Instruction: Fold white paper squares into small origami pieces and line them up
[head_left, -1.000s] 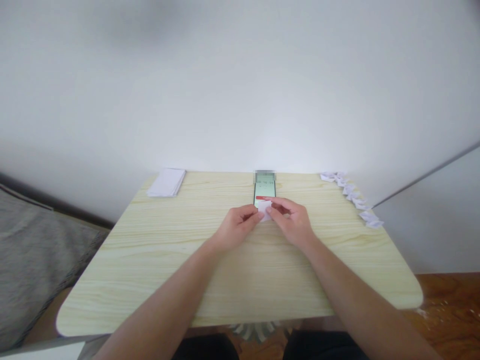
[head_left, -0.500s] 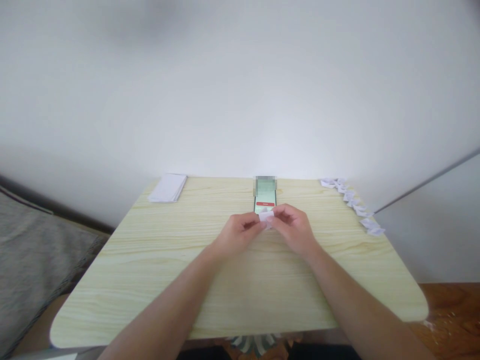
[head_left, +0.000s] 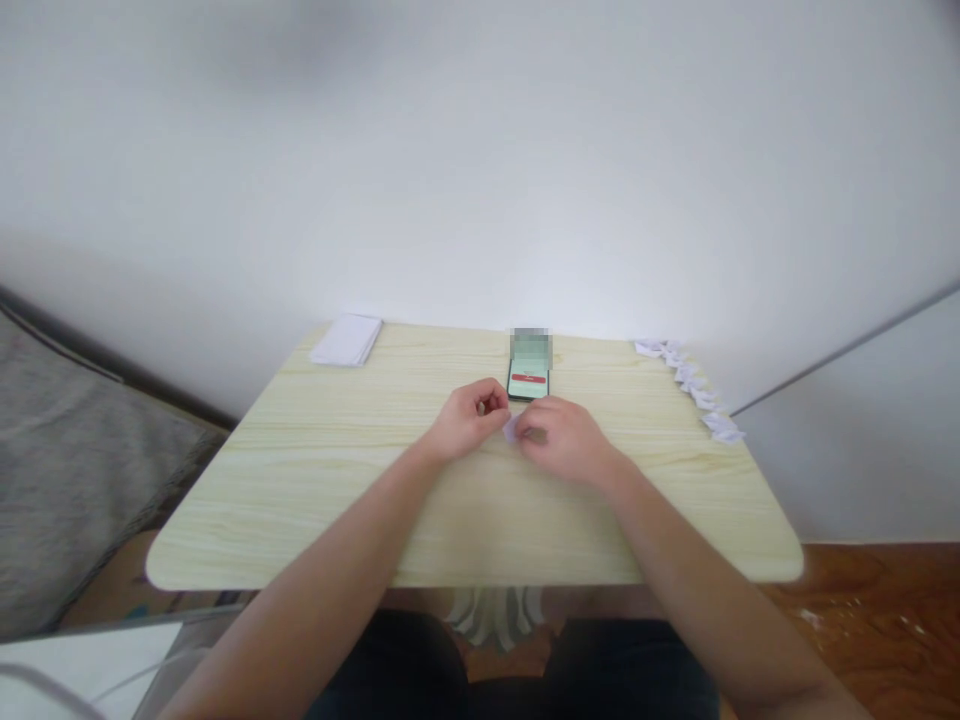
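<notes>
A small folded piece of white paper (head_left: 511,430) is between my two hands, just in front of the phone, and much of it is hidden by fingers. My right hand (head_left: 564,437) pinches it from the right, fingers curled over it. My left hand (head_left: 471,418) is closed at its left edge, thumb and fingertips pressed together on the paper. Right behind the hands a phone (head_left: 529,386) lies on the table, its screen lit with a red button and its upper part blurred out.
On the pale wooden table (head_left: 337,510), a stack of white paper sheets (head_left: 347,340) lies at the back left. Several folded white paper pieces (head_left: 688,380) line the right edge. A white wall (head_left: 480,180) stands behind. Grey fabric (head_left: 82,460) is at the left.
The view has shifted, showing more of my lap. The paper has turned and shows less. My right hand now covers more of it, and both hands sit slightly further left relative to the phone.
</notes>
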